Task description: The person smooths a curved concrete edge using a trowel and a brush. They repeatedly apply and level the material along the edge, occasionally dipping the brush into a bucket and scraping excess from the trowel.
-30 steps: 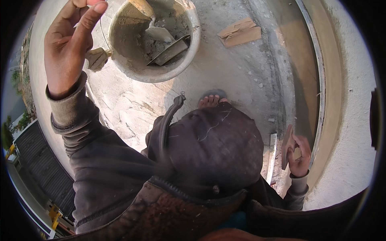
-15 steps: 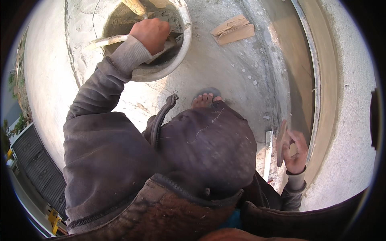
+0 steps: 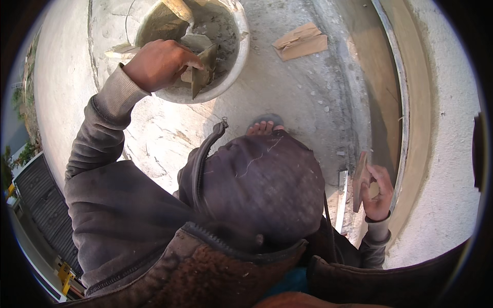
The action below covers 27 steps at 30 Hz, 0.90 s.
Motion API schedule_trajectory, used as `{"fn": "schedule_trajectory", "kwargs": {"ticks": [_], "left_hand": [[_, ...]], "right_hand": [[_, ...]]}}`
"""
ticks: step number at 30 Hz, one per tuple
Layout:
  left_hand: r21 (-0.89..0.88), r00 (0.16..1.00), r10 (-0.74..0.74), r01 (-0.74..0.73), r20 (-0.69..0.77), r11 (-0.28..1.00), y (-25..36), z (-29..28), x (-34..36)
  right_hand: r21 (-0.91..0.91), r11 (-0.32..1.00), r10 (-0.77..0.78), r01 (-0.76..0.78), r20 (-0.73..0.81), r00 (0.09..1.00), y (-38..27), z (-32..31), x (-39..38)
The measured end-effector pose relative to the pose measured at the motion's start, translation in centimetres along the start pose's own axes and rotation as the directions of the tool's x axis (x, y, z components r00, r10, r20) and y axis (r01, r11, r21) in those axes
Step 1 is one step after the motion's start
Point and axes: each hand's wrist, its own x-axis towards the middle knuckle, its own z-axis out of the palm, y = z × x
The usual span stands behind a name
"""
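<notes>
My left hand point(image 3: 159, 64) is closed on a flat, mortar-smeared blade point(image 3: 205, 71) over the near rim of the mortar bucket point(image 3: 241, 51). The blade is tilted up on edge; its grip is hidden by my fingers. A trowel point(image 3: 178, 9) with a wooden handle leans inside the bucket, among wet grey mortar point(image 3: 223, 36). Beside my left knuckles a pale wooden handle point(image 3: 122, 51) sticks out over the left rim. At the lower right, my right hand point(image 3: 378, 192) is closed round the back of a flat wooden float point(image 3: 359, 182), held upright near the wall's foot.
A folded piece of brown cardboard point(image 3: 301, 41) lies on the dusty concrete floor point(image 3: 287, 87). Along the right runs a white wall point(image 3: 452, 154) with a smooth brown band and a long thin edge strip point(image 3: 403, 102). A pale straight strip point(image 3: 342, 200) stands beside the float. My foot point(image 3: 265, 124) is below the bucket.
My left hand has drawn back to the left and toward me, turning the blade up out of the mortar. My right hand and the float stay nearly still.
</notes>
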Motion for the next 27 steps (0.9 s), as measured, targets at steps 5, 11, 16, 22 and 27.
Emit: {"fn": "schedule_trajectory", "kwargs": {"ticks": [5,11,16,22,27], "left_hand": [[-0.188,0.943,-0.325,0.307,-0.073,0.933,2.2,0.4,0.3],[-0.215,0.847,-0.531,0.514,-0.027,0.831,1.1,-0.9,0.1],[-0.486,0.850,-0.504,0.380,-0.153,0.787,-0.5,-5.1,-3.6],[-0.696,0.809,-0.586,0.395,-0.045,0.599,0.0,-8.4,-5.7],[-0.856,0.798,-0.596,0.244,-0.090,0.456,1.5,-8.0,-4.9]], "right_hand": [[0.018,0.999,0.028,-0.028,-0.018,0.999,0.4,-0.1,-0.9],[0.074,0.997,-0.008,0.013,-0.063,0.998,-0.1,-0.3,-0.1],[0.154,0.967,-0.178,0.201,-0.155,0.972,-4.8,-0.6,5.9],[0.222,0.791,-0.523,0.570,-0.236,0.819,-10.4,5.2,16.3],[0.325,0.732,-0.531,0.599,-0.278,0.800,-12.6,10.0,20.8]]}}
